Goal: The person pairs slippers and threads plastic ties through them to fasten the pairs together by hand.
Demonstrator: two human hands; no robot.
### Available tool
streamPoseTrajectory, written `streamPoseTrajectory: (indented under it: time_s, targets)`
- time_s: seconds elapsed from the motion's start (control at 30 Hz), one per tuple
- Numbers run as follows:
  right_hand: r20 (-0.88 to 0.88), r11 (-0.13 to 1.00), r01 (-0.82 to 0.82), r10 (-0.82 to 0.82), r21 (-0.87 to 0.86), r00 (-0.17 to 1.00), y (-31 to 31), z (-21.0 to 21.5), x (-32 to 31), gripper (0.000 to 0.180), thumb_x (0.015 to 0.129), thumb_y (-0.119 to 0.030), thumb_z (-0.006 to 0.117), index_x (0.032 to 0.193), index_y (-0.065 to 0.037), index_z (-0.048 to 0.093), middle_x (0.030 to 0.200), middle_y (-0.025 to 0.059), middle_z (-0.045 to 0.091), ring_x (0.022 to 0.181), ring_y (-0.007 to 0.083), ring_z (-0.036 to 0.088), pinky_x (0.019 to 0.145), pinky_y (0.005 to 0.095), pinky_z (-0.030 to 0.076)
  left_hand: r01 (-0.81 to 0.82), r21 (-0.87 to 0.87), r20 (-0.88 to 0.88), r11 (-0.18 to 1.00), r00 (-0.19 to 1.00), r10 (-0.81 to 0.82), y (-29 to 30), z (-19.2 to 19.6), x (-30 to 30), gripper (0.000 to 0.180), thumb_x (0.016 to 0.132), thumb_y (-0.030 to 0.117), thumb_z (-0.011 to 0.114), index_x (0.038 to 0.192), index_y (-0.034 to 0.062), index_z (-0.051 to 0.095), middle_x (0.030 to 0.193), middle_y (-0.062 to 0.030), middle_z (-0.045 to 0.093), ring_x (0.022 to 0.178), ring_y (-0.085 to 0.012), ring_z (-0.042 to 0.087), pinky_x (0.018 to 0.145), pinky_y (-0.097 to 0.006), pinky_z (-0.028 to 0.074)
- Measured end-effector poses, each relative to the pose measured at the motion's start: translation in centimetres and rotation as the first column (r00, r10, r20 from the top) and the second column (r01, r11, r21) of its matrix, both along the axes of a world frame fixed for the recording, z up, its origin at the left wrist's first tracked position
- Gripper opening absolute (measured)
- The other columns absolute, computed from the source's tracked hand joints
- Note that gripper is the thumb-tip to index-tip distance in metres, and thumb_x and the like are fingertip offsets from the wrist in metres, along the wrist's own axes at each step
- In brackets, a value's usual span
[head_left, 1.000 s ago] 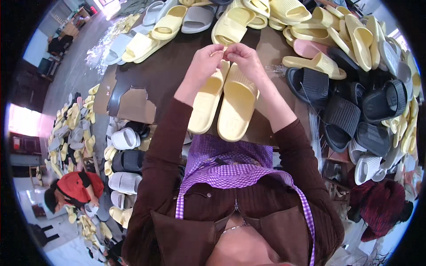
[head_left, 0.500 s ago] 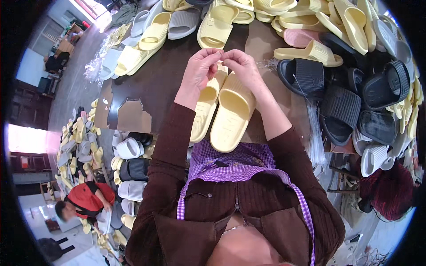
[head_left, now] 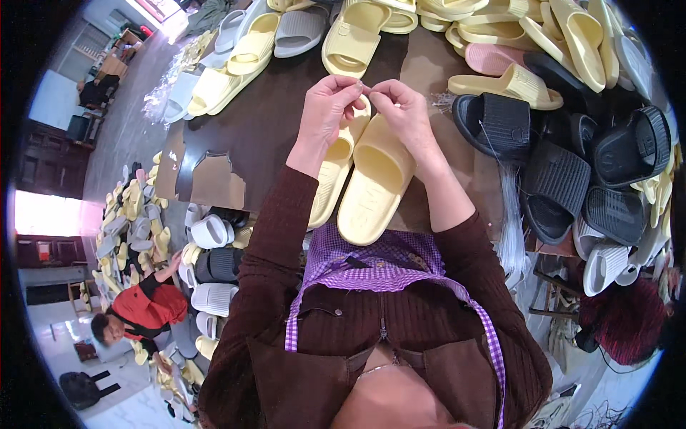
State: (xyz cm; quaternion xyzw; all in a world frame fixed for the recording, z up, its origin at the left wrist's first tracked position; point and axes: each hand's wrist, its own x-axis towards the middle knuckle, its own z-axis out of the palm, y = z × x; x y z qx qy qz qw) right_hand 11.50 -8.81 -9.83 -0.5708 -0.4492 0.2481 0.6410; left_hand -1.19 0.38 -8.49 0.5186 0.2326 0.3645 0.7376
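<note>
Two pale yellow slide slippers [head_left: 376,179] lie side by side on the dark brown table [head_left: 264,121], toes pointing away from me. My left hand [head_left: 327,114] and my right hand [head_left: 405,113] meet above their far ends, fingertips pinched together on something very small; what it is cannot be made out. The left slipper [head_left: 332,175] is partly hidden under my left wrist. Both forearms wear dark brown ribbed sleeves, and a purple checked apron hangs at the table's near edge.
Yellow, white and pink slippers [head_left: 357,32] crowd the far table edge. Black slippers [head_left: 550,179] pile up on the right beside a bundle of clear plastic ties [head_left: 511,222]. Cardboard pieces [head_left: 211,179] lie at left. Below left, a person in red [head_left: 146,311] sits among slippers on the floor.
My hands stayed pinched together over the slippers' far ends. The view tilted, so the table and slippers sit lower in the picture.
</note>
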Motion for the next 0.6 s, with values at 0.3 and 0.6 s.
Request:
streamPoseTrajectory:
  time_s: [0.3, 0.6]
  targets:
    - [0.184, 0.996, 0.093, -0.093, 0.010, 0.978, -0.19, 0.44, -0.04, 0.014, 0.081, -0.012, 0.063, 0.086, 0.001, 0.067, 0.062, 0.0088, 0.063, 0.057, 0.0094, 0.057, 0.055, 0.0266, 0.047, -0.084, 0.110, -0.064, 0.990, 0.994, 0.091, -0.54, 0.19, 0.17, 0.009, 0.085, 0.002, 0.065, 0.093, -0.0007, 0.062, 0.086, -0.0106, 0.068, 0.066, -0.0105, 0.062, 0.051, -0.018, 0.046]
    - [0.230, 0.994, 0.102, -0.092, -0.032, 0.969, -0.24, 0.42, -0.01, 0.014, 0.081, -0.012, 0.063, 0.086, 0.000, 0.067, 0.067, 0.0124, 0.066, 0.058, 0.0136, 0.062, 0.057, 0.0287, 0.049, -0.090, 0.159, -0.074, 0.983, 0.992, 0.103, -0.68, -0.16, 0.14, 0.010, 0.084, 0.003, 0.066, 0.092, -0.0009, 0.063, 0.084, -0.0089, 0.068, 0.067, -0.0100, 0.062, 0.051, -0.019, 0.046]
